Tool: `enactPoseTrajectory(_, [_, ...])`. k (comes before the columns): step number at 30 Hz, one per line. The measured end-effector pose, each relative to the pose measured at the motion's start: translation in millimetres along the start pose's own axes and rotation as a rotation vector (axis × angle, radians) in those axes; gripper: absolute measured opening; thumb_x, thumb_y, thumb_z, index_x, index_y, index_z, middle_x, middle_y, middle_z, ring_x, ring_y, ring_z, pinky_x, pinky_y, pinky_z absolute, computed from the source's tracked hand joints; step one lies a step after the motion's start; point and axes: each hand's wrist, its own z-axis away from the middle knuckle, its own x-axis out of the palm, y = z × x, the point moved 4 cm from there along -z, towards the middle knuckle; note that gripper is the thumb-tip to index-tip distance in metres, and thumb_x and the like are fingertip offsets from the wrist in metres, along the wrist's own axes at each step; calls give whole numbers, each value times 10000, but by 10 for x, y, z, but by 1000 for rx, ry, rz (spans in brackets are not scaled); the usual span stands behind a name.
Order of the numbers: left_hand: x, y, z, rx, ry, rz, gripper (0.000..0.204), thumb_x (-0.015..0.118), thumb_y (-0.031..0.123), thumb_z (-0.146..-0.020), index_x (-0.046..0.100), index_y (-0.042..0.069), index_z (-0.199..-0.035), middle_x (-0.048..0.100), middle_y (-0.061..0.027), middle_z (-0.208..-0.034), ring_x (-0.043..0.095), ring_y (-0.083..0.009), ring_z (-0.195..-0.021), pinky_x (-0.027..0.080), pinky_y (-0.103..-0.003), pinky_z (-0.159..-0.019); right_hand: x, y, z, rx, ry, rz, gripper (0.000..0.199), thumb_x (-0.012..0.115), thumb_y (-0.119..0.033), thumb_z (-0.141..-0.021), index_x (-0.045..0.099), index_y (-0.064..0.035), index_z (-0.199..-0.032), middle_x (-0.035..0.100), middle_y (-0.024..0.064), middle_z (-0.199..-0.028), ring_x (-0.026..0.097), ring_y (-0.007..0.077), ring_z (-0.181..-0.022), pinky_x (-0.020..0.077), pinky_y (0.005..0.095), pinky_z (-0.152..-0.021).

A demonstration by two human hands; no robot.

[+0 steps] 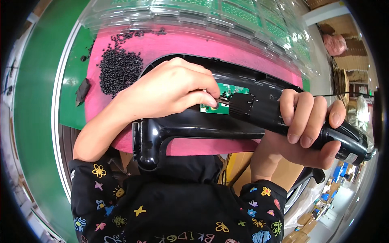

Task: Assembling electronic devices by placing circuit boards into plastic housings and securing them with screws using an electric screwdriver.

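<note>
My right hand [308, 125] grips a black electric screwdriver [263, 109] that lies across the view, its bit pointing left. My left hand [170, 87] pinches the bit's tip with thumb and forefinger, and a small screw may be there, though it is too small to tell. The tip sits at a green circuit board [233, 91] set inside a black plastic housing [194, 127]. The housing rests on a pink mat [174, 44] and its handle-like end hangs over the near edge.
A heap of small black screws [119, 67] lies on the mat at the left, with a dark lump [83, 90] beside it on the green bench surface [36, 101]. Clear plastic trays [210, 16] holding green boards stand behind. Cardboard boxes [352, 60] sit far right.
</note>
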Motion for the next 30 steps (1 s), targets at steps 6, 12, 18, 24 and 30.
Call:
enactPoseTrajectory(6, [40, 17, -19, -188, -123, 28, 393, 793, 140, -754, 629, 29, -1094, 647, -101, -1043, 648, -253, -873, 530, -354, -751, -166, -270, -26, 136, -99, 257, 314, 626, -313, -866, 491, -103, -1056, 515, -53, -626, 482, 79, -521, 377, 256, -580])
enactPoseTrajectory(12, [99, -22, 31, -97, -157, -220, 389, 790, 105, -721, 620, 40, -1064, 618, -74, -1069, 632, -277, -968, 534, -377, -811, -480, -140, 120, 208, -20, 284, 338, 652, -252, -863, 456, -71, -1070, 507, 12, -632, 461, 135, -488, 379, 305, -499])
enactPoseTrajectory(18, [96, -20, 10, -76, -164, -232, 362, 785, 100, -721, 621, 43, -1039, 612, -72, -1059, 624, -287, -973, 532, -377, -800, -499, -72, 91, 184, -134, 236, 325, 667, -235, -855, 452, -61, -1027, 491, 9, -621, 450, 130, -485, 376, 299, -492])
enactPoseTrajectory(24, [106, 5, 16, -81, -194, -260, 350, 773, 129, -741, 617, 56, -1045, 596, -65, -1064, 613, -276, -974, 529, -371, -798, -466, -14, 126, 207, -15, 184, 350, 706, -202, -864, 462, -35, -1050, 501, 22, -643, 457, 131, -502, 395, 298, -505])
enactPoseTrajectory(30, [103, 11, 80, -46, -171, -291, 275, 731, 181, -809, 607, 61, -1023, 584, -68, -1057, 607, -273, -966, 522, -377, -807, -371, 6, 170, 198, -116, 184, 339, 716, -160, -856, 467, -33, -1047, 525, 24, -671, 492, 128, -544, 413, 297, -533])
